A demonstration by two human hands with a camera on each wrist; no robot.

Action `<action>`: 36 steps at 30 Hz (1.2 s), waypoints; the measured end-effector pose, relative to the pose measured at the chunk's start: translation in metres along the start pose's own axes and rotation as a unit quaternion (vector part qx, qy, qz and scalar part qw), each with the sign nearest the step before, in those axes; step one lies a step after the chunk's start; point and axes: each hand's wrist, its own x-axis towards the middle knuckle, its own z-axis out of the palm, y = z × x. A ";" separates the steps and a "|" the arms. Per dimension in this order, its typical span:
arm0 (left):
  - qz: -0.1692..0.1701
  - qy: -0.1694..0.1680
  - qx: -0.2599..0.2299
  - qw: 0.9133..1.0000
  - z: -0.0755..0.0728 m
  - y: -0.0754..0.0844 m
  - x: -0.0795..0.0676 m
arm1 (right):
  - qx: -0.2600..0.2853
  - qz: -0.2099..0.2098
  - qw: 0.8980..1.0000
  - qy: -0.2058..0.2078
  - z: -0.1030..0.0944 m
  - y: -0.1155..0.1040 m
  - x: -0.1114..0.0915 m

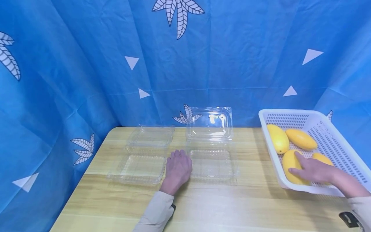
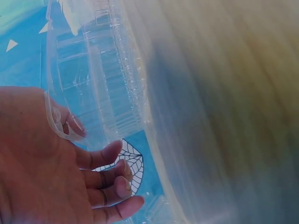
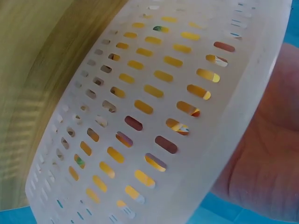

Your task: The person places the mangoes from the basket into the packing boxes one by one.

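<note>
My left hand [image 1: 179, 166] rests between two clear plastic clamshell boxes, its fingers loosely bent and holding nothing. In the left wrist view the thumb of that hand [image 2: 42, 158] passes behind the rim of a clear box [image 2: 93, 70]. The left clamshell box [image 1: 142, 166] and the right clamshell box [image 1: 213, 164] both stand with raised lids. At the right, my right hand [image 1: 316, 169] reaches into a white basket [image 1: 273, 161] and grips a yellow mango [image 1: 287, 162], thumb and index finger on it. The basket wall hides the other fingers in the right wrist view.
More yellow mangoes lie in the basket, among them a mango [image 1: 277, 138] at its left wall and another mango [image 1: 301, 139] behind. The wooden table [image 1: 232, 206] ends at a blue patterned curtain [image 1: 232, 64] at the back and left.
</note>
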 end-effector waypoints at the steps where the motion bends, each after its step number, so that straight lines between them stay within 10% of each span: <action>1: 0.001 -0.003 0.000 1.000 0.000 0.000 0.000 | 0.001 0.002 1.000 -0.002 0.000 0.000 0.000; 36: 0.019 0.001 -0.033 0.999 0.004 0.001 -0.005 | 0.029 0.028 0.999 -0.022 -0.002 -0.004 0.002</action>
